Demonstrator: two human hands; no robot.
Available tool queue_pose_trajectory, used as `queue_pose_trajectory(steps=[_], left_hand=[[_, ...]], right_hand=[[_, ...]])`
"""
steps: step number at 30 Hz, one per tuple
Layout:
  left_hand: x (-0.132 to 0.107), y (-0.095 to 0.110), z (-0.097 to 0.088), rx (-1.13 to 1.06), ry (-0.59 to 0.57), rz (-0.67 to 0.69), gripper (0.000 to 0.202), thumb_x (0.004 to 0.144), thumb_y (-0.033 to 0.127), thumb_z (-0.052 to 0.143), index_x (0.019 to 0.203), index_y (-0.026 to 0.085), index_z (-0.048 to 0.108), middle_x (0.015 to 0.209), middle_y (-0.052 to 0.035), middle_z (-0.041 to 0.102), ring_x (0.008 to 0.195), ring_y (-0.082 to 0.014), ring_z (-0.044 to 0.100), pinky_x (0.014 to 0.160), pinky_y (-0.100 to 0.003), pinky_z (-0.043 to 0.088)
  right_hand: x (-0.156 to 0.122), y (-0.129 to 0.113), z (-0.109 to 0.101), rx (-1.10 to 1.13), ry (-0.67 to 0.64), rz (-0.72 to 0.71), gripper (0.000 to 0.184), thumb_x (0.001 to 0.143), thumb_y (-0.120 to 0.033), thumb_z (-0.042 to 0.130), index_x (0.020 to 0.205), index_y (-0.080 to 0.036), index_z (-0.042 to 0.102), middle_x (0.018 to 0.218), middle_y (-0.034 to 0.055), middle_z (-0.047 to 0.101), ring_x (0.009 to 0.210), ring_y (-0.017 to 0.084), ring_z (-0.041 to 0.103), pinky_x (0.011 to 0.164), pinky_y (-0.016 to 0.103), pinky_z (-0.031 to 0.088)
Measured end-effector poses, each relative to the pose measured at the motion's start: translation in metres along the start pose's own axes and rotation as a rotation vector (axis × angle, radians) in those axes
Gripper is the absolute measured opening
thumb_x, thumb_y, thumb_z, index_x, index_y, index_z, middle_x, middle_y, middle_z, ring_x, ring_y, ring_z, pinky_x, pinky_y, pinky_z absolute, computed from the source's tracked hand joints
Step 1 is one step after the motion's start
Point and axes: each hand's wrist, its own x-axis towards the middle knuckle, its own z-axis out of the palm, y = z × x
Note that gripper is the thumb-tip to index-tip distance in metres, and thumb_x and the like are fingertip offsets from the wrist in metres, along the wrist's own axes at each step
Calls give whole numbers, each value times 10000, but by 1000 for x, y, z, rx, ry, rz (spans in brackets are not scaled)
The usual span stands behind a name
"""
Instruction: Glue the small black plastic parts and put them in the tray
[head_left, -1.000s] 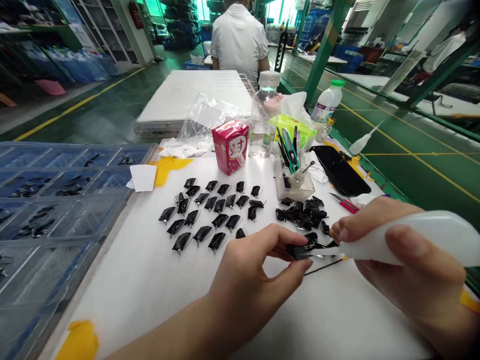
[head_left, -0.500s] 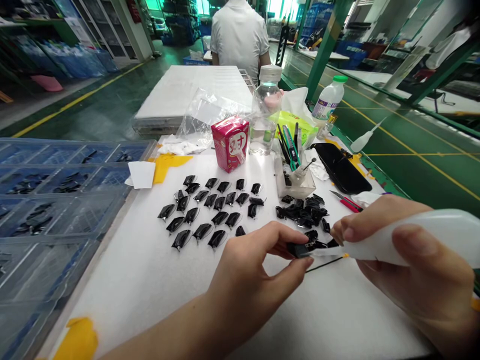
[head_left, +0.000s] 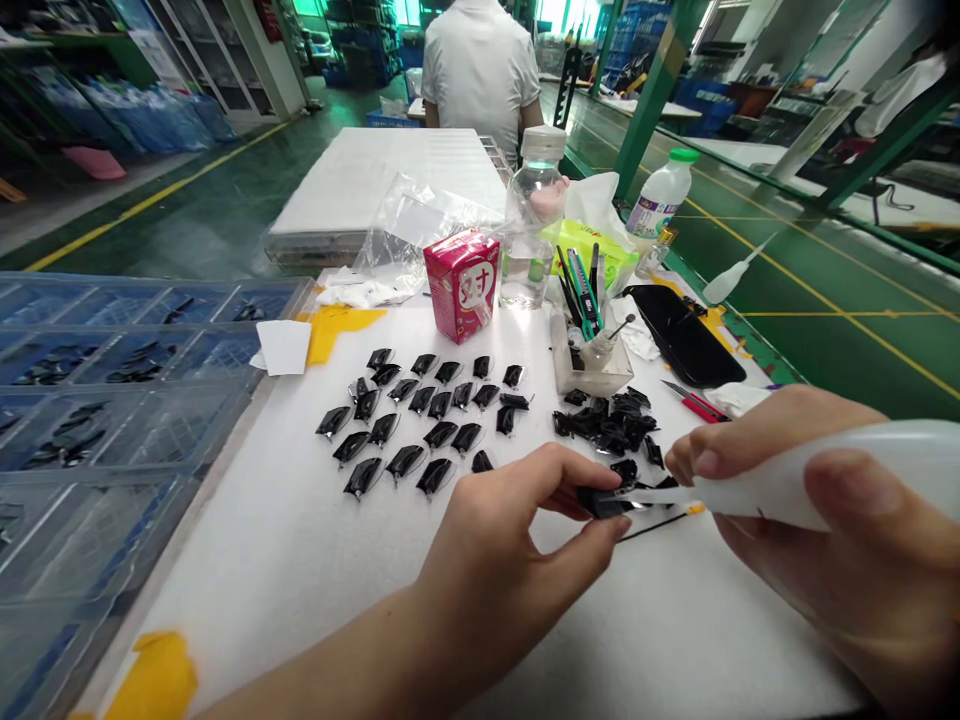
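Observation:
My left hand [head_left: 499,545] pinches a small black part [head_left: 600,500] between thumb and forefinger just above the white table [head_left: 300,560]. My right hand [head_left: 832,540] is wrapped round a white squeeze bottle [head_left: 825,475], and its thin nozzle touches the black part. Several finished black parts [head_left: 420,420] lie in neat rows to the left of my hands. A loose heap of black parts [head_left: 611,425] lies just beyond the held one.
Blue and clear compartment trays [head_left: 112,400] stand at the left edge. A pink carton [head_left: 461,283], a water bottle [head_left: 534,215], a tool holder [head_left: 589,350], a black phone [head_left: 679,335] and a red cutter [head_left: 694,402] sit behind. A person in white [head_left: 480,75] stands at the far table.
Both hands have held their place on the part and bottle; the view has shifted slightly downward.

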Motion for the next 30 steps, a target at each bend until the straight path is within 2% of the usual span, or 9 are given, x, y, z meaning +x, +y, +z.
queue_pose_trajectory(steps=[10, 15, 19, 22, 26, 30], left_hand=[[-1, 1, -2, -5, -16, -27, 170, 738, 59, 746, 870, 149, 689, 791, 18, 754, 678, -86, 695, 730, -134, 591], [-1, 2, -2, -15, -12, -19, 176, 735, 47, 746, 871, 141, 687, 787, 18, 751, 679, -78, 692, 730, -121, 584], [-1, 1, -2, -14, -18, -34, 178, 734, 63, 750, 867, 162, 684, 792, 22, 753, 673, -94, 696, 722, -159, 601], [0, 1, -2, -22, -21, -42, 173, 739, 76, 748, 865, 174, 682, 788, 23, 754, 669, -106, 700, 713, -181, 611], [1, 1, -2, -21, -14, -23, 183, 738, 63, 746, 878, 162, 682, 793, 19, 753, 682, -98, 701, 718, -155, 601], [-1, 0, -1, -11, -8, -15, 185, 737, 62, 750, 876, 162, 679, 789, 27, 749, 677, -87, 695, 720, -140, 595]], right_hand=[[-2, 2, -1, -9, -2, 36, 273, 873, -495, 576, 758, -293, 718, 635, 5, 628, 447, 138, 529, 324, 279, 344], [-2, 3, -1, -7, -11, 15, 270, 886, -480, 564, 771, -290, 717, 655, -15, 633, 416, 108, 507, 309, 263, 332], [-3, 3, 0, -8, 3, 15, 244, 892, -466, 569, 798, -302, 724, 677, -16, 633, 432, 106, 508, 319, 258, 341], [-1, -1, 2, -21, 14, 33, 278, 872, -501, 581, 748, -294, 721, 637, -10, 628, 420, 112, 500, 325, 260, 359], [5, -10, 3, -39, -7, 71, 343, 828, -554, 608, 664, -271, 713, 540, -3, 613, 364, 114, 488, 292, 254, 345], [7, -13, 4, -77, 11, 79, 356, 817, -580, 605, 650, -283, 707, 562, -8, 635, 368, 109, 486, 302, 255, 354]])
